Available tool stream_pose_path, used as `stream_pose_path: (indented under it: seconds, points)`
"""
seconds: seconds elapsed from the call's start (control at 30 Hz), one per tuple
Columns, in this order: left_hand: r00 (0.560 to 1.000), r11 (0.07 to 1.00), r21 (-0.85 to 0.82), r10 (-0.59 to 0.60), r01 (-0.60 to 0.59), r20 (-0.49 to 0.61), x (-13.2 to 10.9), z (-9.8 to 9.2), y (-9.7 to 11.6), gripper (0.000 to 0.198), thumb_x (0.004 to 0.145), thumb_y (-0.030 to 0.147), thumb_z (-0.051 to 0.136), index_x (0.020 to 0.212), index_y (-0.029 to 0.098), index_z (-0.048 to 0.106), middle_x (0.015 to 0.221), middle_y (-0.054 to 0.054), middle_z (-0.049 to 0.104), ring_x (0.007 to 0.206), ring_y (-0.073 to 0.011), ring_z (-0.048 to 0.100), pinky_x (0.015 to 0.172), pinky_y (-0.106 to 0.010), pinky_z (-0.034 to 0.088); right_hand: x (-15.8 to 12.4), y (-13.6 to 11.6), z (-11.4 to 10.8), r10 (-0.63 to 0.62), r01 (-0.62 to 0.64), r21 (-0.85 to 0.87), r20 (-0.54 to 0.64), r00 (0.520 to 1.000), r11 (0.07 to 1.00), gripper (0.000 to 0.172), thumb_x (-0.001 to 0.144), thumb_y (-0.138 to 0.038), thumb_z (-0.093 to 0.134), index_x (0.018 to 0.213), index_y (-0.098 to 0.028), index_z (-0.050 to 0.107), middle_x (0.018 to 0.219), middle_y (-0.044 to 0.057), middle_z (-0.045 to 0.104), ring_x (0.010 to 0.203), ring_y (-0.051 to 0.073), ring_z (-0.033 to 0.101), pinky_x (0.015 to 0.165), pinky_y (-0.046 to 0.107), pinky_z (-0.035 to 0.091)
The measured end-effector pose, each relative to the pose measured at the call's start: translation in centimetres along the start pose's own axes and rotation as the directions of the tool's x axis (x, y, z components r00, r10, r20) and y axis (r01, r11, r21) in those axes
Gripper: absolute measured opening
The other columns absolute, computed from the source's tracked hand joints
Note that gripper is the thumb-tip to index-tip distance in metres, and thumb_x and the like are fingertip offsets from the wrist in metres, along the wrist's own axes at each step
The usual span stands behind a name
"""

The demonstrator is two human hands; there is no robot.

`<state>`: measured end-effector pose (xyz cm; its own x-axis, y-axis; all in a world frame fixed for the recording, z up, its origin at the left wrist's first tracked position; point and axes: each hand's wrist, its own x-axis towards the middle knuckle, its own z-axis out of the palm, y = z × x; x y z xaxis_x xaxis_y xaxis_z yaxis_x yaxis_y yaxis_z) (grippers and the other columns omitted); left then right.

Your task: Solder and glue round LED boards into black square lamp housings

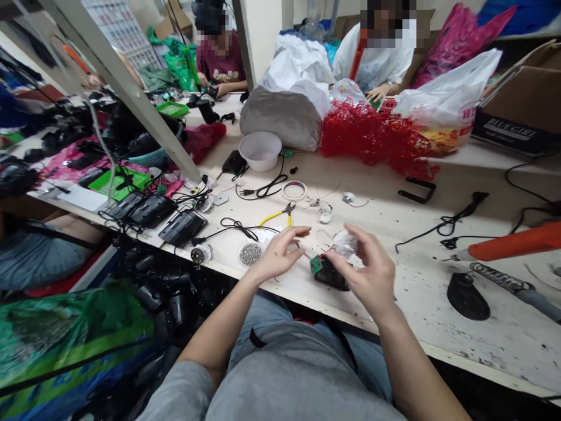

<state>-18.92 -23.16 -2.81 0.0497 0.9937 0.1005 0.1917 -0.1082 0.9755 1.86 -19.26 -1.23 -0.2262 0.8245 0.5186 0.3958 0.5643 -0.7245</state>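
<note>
My right hand [367,272] holds a black device shell [332,276] with a small green circuit board [315,264] at its left end and a clear plastic part [345,242] on top, just above the workbench's near edge. My left hand [277,252] hovers to the left of it, fingers curled and thumb toward the board, holding nothing I can make out. A round dish of small metal screws [250,254] lies just left of my left hand. Yellow-handled pliers [280,214] lie behind my hands.
A white bowl [260,149], a tape roll [294,190], black cables [456,220], an orange-handled soldering tool [508,245] and black cases [153,213] lie on the wooden bench [394,175]. A red plastic heap [372,137] and bags stand behind. Two other people sit at the far side.
</note>
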Motion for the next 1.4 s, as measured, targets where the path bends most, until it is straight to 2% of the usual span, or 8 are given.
stream_pose_path:
  seconds: [0.13, 0.27, 0.47, 0.6, 0.7, 1.0, 1.17, 1.4]
  points:
    - [0.989, 0.715, 0.689, 0.025, -0.121, 0.147, 0.6, -3.7, 0.2, 0.065, 0.073, 0.004, 0.06, 0.134, 0.023, 0.058, 0.139, -0.011, 0.059, 0.139, -0.0324, 0.044, 0.121, -0.059, 0.027, 1.4, 0.0, -0.8, 0.196, -0.169, 0.152, -0.19, 0.962, 0.974, 0.057, 0.078, -0.048, 0.08, 0.126, -0.022, 0.064, 0.113, 0.009, 0.07, 0.094, 0.022, 0.071, 0.085, 0.041, 0.06]
    - [0.993, 0.428, 0.901, -0.115, 0.063, -0.015, 1.8, -5.2, -0.8, 0.027, 0.088, 0.01, 0.052, 0.108, 0.019, 0.068, 0.115, -0.011, 0.07, 0.118, -0.0309, 0.06, 0.115, -0.065, 0.029, 2.2, 0.0, -1.5, 0.271, -0.204, 0.237, -0.296, 0.916, 0.95, 0.063, 0.072, -0.052, 0.082, 0.125, -0.022, 0.065, 0.109, 0.008, 0.07, 0.09, 0.024, 0.072, 0.085, 0.045, 0.061]
    - [0.895, 0.607, 0.794, 0.358, -0.007, -0.265, 1.9, -8.8, 0.2, 0.017, 0.099, 0.023, 0.051, 0.097, 0.019, 0.068, 0.091, -0.006, 0.074, 0.086, -0.0184, 0.068, 0.085, -0.033, 0.053, 1.9, 1.7, -2.8, 0.241, -0.288, -0.099, -0.333, 0.912, 0.952, 0.073, 0.07, -0.065, 0.078, 0.126, -0.02, 0.067, 0.112, 0.013, 0.068, 0.09, 0.03, 0.068, 0.087, 0.055, 0.058]
    - [0.662, 0.596, 0.788, 0.654, -0.153, -0.366, -0.2, -11.0, 4.9, 0.018, 0.1, 0.03, 0.055, 0.099, 0.019, 0.069, 0.088, -0.004, 0.072, 0.081, -0.0155, 0.067, 0.075, -0.028, 0.053, 0.4, 2.6, -1.5, 0.339, -0.352, -0.106, -0.124, 0.932, 0.93, 0.076, 0.071, -0.073, 0.071, 0.125, -0.019, 0.068, 0.112, 0.014, 0.07, 0.085, 0.028, 0.069, 0.088, 0.054, 0.057]
    - [0.603, 0.515, 0.852, 0.71, -0.092, -0.364, -2.0, -11.8, 10.1, 0.019, 0.098, 0.035, 0.058, 0.098, 0.021, 0.072, 0.085, -0.003, 0.069, 0.083, -0.0172, 0.066, 0.077, -0.032, 0.054, -0.9, 1.7, 0.7, 0.361, -0.364, 0.007, 0.11, 0.926, 0.932, 0.072, 0.071, -0.07, 0.073, 0.123, -0.021, 0.067, 0.111, 0.011, 0.072, 0.082, 0.023, 0.07, 0.085, 0.045, 0.06]
    - [0.777, 0.031, 0.995, 0.622, 0.09, -0.09, -5.0, -15.1, 24.3, 0.036, 0.101, 0.04, 0.048, 0.098, 0.017, 0.076, 0.084, -0.003, 0.063, 0.093, -0.0231, 0.068, 0.092, -0.047, 0.053, -4.0, -3.6, 6.1, 0.061, -0.395, 0.321, 0.705, 0.707, 0.861, 0.055, 0.083, -0.049, 0.066, 0.129, -0.02, 0.061, 0.107, 0.011, 0.073, 0.075, 0.019, 0.073, 0.075, 0.036, 0.063]
    - [0.818, 0.057, 0.948, 0.491, 0.313, -0.299, -3.7, -21.5, 25.1, 0.031, 0.097, 0.043, 0.056, 0.104, 0.019, 0.073, 0.098, -0.005, 0.068, 0.111, -0.0285, 0.06, 0.109, -0.057, 0.042, -5.3, -3.8, 5.9, -0.03, -0.293, 0.309, 0.732, 0.68, 0.905, 0.032, 0.089, -0.042, 0.059, 0.111, -0.022, 0.07, 0.096, 0.008, 0.074, 0.073, 0.019, 0.071, 0.072, 0.034, 0.062]
    - [0.618, 0.083, 0.712, 0.432, 0.697, -0.656, 0.5, -34.3, 20.2, 0.043, 0.102, 0.05, 0.047, 0.117, 0.012, 0.061, 0.121, -0.004, 0.06, 0.116, -0.0212, 0.046, 0.113, -0.05, 0.033, -6.4, -3.1, 5.3, -0.002, -0.235, 0.246, 0.694, 0.72, 0.94, 0.03, 0.091, -0.049, 0.058, 0.096, -0.024, 0.073, 0.084, 0.006, 0.074, 0.071, 0.02, 0.073, 0.065, 0.03, 0.061]
